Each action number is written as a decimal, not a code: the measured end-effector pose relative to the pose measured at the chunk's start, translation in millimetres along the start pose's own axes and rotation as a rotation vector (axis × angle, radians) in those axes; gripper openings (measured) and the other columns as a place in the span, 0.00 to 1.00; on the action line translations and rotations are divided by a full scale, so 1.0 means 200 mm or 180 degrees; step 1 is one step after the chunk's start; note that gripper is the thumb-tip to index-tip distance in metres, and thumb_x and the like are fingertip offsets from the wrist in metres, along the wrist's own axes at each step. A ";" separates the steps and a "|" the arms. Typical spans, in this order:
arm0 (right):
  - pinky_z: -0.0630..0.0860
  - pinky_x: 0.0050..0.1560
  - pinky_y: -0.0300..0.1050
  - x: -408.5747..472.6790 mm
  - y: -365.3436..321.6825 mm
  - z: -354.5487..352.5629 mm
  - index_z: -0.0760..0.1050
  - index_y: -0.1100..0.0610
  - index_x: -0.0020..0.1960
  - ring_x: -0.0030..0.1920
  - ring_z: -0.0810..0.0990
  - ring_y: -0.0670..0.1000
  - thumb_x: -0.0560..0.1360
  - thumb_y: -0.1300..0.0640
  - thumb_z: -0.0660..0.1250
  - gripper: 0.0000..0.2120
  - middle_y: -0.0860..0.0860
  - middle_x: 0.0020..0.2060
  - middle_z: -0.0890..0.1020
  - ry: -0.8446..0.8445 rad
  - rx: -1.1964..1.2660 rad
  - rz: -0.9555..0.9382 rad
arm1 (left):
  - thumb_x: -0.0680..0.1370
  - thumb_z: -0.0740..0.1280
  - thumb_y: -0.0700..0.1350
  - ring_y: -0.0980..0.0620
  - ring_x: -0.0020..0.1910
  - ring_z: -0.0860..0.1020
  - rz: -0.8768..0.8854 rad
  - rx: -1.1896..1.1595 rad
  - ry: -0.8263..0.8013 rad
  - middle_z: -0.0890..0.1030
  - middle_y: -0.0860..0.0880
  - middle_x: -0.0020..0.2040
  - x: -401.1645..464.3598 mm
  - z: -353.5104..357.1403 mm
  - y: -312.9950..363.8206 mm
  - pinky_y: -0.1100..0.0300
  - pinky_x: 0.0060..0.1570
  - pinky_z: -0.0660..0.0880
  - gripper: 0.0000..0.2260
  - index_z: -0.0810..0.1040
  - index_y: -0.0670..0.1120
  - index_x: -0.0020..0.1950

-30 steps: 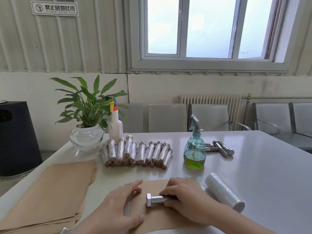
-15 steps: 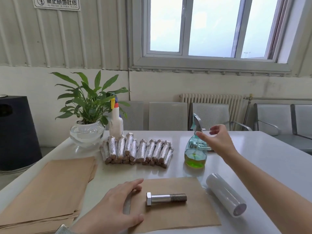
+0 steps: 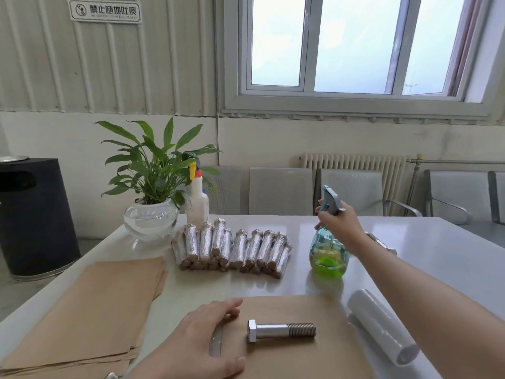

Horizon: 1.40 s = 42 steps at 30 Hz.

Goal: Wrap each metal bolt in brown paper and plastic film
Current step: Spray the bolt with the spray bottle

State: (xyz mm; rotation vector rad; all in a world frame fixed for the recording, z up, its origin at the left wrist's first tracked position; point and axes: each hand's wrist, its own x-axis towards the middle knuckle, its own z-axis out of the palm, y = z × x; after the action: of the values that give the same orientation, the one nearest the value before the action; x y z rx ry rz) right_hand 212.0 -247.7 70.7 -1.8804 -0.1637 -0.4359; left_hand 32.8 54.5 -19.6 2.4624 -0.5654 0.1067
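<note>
Left hand (image 3: pixel 203 335) low and near, palm down, fingers straight and spread flat, thumb stretched out to the side; right arm reaching far forward, forearm bare, right hand (image 3: pixel 337 221) raised at the far end, fingers curled in a closed grip around a neck.

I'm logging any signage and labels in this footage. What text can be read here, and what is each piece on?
"禁止随地吐痰": on the white wall sign, beside a round no-spitting symbol.
Smaller line under it on the same sign: too blurred to read.
White spray bottle, green spray bottle gripped by the right hand, plastic film roll, bolt, brown paper: no readable text.
</note>
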 end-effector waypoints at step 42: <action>0.77 0.42 0.43 -0.84 -0.35 -0.13 0.77 0.56 0.46 0.33 0.80 0.50 0.68 0.55 0.67 0.08 0.55 0.50 0.85 -0.2815 -0.2455 0.1431 | 0.67 0.73 0.62 0.72 0.64 0.65 -0.0061 -0.0137 0.0060 0.68 0.69 0.63 -0.04 0.01 0.02 0.68 0.69 0.60 0.35 0.58 0.68 0.68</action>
State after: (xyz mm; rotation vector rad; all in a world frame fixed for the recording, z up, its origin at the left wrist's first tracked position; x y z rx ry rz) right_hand 29.6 -231.3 77.2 -2.6646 -0.1568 0.7768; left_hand 24.0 53.4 -20.5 2.4221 -0.5305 0.1087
